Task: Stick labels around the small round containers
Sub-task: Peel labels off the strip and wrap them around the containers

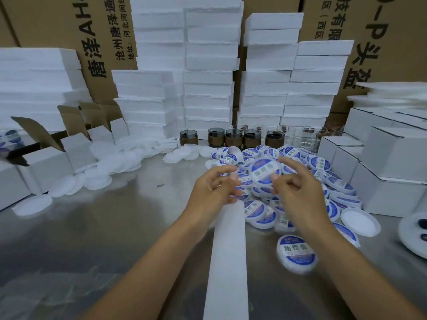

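**Tub up in the air, label strip fed in from the left**

The right hand (293,181) pinches a round container (264,170) by its right edge and holds it just above the pile of labelled tubs (332,183) on the right of the counter (92,227). The left hand (215,188) has its fingers curled round the far end of the backing strip (227,262), which runs back to the near edge. Blur hides whether a label sits on the fingertips. The smart play looks to be this: hold the tub steady, set the label's leading edge square to the rim, then roll it on so no crease forms. The tub is a flat white plastic disc with a glossy blue-and-white sticker. The strip is limp, matte paper and the counter is brushed, reflective metal. Plain white lids (69,185) lie to the left.
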A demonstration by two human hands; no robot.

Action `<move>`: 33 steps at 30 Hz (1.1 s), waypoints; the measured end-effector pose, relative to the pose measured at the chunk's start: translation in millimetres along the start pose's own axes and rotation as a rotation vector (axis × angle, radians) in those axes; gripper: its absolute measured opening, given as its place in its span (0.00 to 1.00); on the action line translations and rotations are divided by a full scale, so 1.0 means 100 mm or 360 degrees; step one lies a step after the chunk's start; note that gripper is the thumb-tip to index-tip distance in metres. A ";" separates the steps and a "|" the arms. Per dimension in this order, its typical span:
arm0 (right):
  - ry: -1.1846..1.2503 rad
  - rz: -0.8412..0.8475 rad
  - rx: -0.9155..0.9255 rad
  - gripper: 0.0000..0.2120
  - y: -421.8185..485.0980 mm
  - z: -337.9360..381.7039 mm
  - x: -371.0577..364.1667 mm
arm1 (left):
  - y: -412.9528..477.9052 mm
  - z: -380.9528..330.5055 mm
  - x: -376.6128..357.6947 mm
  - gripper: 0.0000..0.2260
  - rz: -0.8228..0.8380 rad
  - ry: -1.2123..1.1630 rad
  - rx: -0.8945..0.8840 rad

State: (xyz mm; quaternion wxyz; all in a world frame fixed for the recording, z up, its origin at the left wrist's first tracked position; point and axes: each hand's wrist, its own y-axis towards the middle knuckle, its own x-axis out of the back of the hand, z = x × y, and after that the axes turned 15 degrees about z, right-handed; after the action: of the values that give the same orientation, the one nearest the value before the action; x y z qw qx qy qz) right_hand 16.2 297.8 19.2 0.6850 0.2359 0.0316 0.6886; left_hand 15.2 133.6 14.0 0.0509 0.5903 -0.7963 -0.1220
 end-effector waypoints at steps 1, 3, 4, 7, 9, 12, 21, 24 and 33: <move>-0.0061 -0.0093 -0.0051 0.16 0.02 -0.04 0.05 | 0.00 -0.01 0.02 0.06 -0.0037 -0.0042 0.0002; -0.0237 -0.0230 -0.0128 0.17 0.04 -0.11 0.13 | 0.01 -0.01 0.05 0.05 -0.0111 -0.0088 0.0012; -0.0333 -0.0268 -0.0157 0.17 0.04 -0.14 0.15 | 0.02 -0.01 0.07 0.05 -0.0140 -0.0081 0.0019; -0.0598 -0.0311 -0.0238 0.16 0.03 -0.21 0.19 | 0.04 0.00 0.10 0.05 -0.0196 -0.0026 0.0040; -0.0764 -0.0294 -0.0282 0.14 0.01 -0.23 0.20 | 0.04 0.01 0.10 0.05 -0.0228 -0.0020 0.0048; -0.0949 -0.0247 -0.0356 0.11 -0.02 -0.22 0.21 | 0.05 0.03 0.12 0.05 -0.0266 -0.0018 0.0050; -0.1278 -0.0107 -0.0291 0.11 -0.05 -0.12 0.16 | 0.23 0.07 0.38 0.08 -0.0545 -0.0029 0.0094; -0.1419 -0.0109 -0.0186 0.12 -0.03 -0.08 0.14 | 0.42 0.05 0.67 0.07 -0.0657 0.0071 0.0099; -0.1808 -0.0141 0.0120 0.12 0.06 -0.12 0.06 | 1.08 0.24 1.64 0.04 -0.0979 0.0734 0.0344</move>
State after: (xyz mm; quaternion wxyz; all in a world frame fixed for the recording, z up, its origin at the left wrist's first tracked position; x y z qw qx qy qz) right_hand 6.8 306.1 12.5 0.6137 0.5920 -0.3072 0.4225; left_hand -139.3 10.6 8.2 0.1271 0.8150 -0.5583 0.0886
